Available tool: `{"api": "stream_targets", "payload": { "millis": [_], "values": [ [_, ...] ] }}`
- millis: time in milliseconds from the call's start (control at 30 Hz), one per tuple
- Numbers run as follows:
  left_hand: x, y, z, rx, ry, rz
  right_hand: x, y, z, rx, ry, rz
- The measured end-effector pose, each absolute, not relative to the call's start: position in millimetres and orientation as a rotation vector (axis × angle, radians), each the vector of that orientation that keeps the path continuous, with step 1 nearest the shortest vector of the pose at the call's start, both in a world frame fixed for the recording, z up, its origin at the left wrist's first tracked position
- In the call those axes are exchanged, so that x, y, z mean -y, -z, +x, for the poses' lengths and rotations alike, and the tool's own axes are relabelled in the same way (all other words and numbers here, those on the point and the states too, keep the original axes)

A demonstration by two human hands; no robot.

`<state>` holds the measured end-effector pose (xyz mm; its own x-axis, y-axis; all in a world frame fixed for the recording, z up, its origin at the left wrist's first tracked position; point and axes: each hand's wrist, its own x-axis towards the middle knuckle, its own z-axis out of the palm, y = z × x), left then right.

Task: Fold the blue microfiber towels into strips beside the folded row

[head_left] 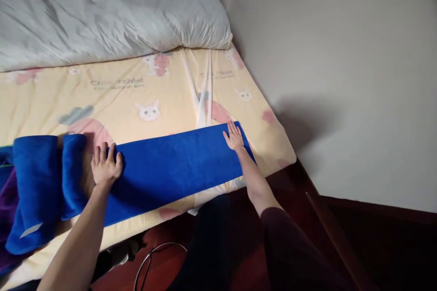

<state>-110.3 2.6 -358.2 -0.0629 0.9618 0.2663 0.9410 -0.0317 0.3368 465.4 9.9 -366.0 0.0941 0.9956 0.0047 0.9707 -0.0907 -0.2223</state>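
A deep blue towel (174,163) lies folded into a long, flat strip across the near edge of the bed, running slightly uphill toward the right. Its pile looks soft and plush. At the left end the fabric bunches into thick rolled folds, with a pale label showing near the bottom.

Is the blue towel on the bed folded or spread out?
Folded: the blue towel lies as a long narrow band, both hands flat on it.
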Motion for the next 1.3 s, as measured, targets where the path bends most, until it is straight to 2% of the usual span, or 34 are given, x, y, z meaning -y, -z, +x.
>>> {"api": "stream_targets", "payload": {
  "millis": [300, 533, 667, 900, 1067, 1300],
  "values": [
    [-9, 355, -119, -2.146, -0.604, 2.097, -13, 370, 486, 1.947, -0.120, -2.357],
    [-65, 330, -171, -1.972, -0.315, 2.077, -7, 375, 487, 1.968, -0.088, -2.316],
    [-81, 326, -187, -1.934, -0.293, 1.951, -6, 376, 488, 1.969, -0.082, -2.279],
    [-87, 323, -194, -1.645, 0.060, 2.271, -5, 377, 488, 1.977, -0.097, -2.307],
    [-85, 315, -194, -1.637, 0.243, 2.432, -4, 379, 488, 1.950, -0.095, -2.271],
    [-72, 298, -173, -1.799, 0.155, 2.464, -4, 380, 488, 1.932, -0.097, -2.248]
  ]
}}
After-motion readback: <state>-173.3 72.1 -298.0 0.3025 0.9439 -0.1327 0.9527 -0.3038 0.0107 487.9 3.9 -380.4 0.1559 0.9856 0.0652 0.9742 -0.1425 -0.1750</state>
